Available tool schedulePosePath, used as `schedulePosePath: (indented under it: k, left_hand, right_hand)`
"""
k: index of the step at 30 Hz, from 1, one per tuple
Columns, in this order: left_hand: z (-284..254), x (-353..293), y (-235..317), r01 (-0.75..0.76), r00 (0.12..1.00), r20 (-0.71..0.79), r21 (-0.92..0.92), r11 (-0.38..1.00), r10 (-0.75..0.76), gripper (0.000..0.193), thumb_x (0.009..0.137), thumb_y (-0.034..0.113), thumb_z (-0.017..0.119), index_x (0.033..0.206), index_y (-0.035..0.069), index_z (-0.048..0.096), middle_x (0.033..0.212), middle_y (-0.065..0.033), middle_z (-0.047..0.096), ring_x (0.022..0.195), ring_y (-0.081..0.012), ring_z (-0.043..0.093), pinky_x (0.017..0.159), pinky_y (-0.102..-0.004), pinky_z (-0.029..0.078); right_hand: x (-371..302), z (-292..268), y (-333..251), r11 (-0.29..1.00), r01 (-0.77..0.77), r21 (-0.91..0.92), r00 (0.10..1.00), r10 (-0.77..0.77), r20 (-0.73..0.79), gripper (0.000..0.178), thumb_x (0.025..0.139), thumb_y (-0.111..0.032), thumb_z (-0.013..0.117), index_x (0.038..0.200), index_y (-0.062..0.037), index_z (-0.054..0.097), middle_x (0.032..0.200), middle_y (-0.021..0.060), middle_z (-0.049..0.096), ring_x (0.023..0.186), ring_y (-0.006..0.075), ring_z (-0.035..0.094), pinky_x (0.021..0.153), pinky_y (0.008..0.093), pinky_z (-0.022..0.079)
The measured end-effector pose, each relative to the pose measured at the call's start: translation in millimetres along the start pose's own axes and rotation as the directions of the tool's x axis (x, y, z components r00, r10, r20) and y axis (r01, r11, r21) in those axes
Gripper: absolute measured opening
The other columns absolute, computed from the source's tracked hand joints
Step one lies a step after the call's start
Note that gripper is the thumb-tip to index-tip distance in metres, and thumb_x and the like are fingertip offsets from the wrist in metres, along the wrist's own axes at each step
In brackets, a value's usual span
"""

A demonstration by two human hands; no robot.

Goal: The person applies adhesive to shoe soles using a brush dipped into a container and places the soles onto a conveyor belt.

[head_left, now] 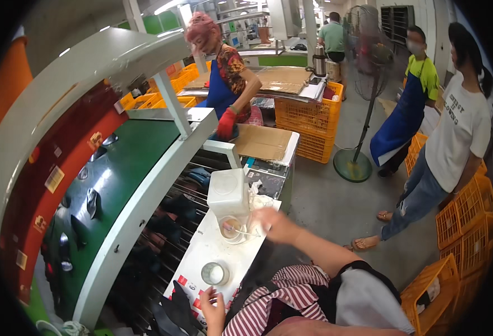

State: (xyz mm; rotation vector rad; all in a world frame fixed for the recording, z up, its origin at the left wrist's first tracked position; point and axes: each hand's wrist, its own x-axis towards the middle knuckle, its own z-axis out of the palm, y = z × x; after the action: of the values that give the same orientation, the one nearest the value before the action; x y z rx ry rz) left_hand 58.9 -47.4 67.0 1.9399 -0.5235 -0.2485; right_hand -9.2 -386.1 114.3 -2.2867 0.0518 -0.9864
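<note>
My right hand (272, 224), smeared by motion, is over the right edge of the white board (202, 246). It is beside a clear plastic tub (229, 237) with thin sticks leaning in it; whether it grips anything is unclear. At the board's near end is my left hand (213, 307), its fingers loosely bent and apart, with nothing visible in them. Just beyond it stands a glass jar (215, 273) with white contents. Flat black pieces (177, 311) lie to the left of this hand. Behind the tub is a translucent white plastic canister (227, 190).
A machine with a green conveyor belt (129, 145) carrying dark pieces runs along the left. Across the bench, a co-worker wearing a red glove (226, 124) bends over cardboard (260, 141). Two people stand at right near a pedestal fan (364, 95) and orange crates (453, 227).
</note>
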Motion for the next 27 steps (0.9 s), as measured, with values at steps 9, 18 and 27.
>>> schedulePosePath:
  k: [9,18,27]
  left_hand:
    - [51.1,33.8,-8.3,0.157,0.898,0.438,-0.221,0.962,-0.046,0.031,0.084,0.006,0.059,0.112,-0.004,0.051,0.092,-0.0099,0.063,0.083,-0.0140,0.060,0.076,-0.0260,0.049]
    - [103.1,64.7,-8.7,0.257,0.695,0.719,-0.240,0.936,-0.007,0.028,0.086,0.006,0.058,0.112,-0.004,0.053,0.094,-0.0099,0.064,0.085,-0.0128,0.061,0.078,-0.0227,0.050]
    - [119.7,68.2,18.9,0.223,0.552,0.833,-0.107,0.969,-0.035,0.028,0.086,0.008,0.059,0.111,-0.004,0.054,0.094,-0.0097,0.064,0.087,-0.0119,0.061,0.078,-0.0223,0.048]
  right_hand:
    - [-1.2,-141.4,19.9,0.960,-0.268,-0.077,0.871,0.207,-0.446,0.050,0.079,-0.005,0.055,0.128,-0.0046,0.045,0.127,0.0106,0.049,0.115,0.0248,0.046,0.096,0.0342,0.037]
    - [-74.1,-215.3,8.8,0.774,-0.557,-0.301,0.781,0.366,-0.505,0.051,0.078,-0.008,0.055,0.128,-0.0095,0.046,0.123,0.0126,0.053,0.107,0.0287,0.050,0.092,0.0374,0.040]
    - [-35.1,-304.5,-47.0,0.717,-0.444,-0.537,0.793,0.035,-0.608,0.048,0.081,-0.010,0.056,0.128,-0.0080,0.046,0.135,0.0126,0.040,0.123,0.0278,0.039,0.101,0.0379,0.031]
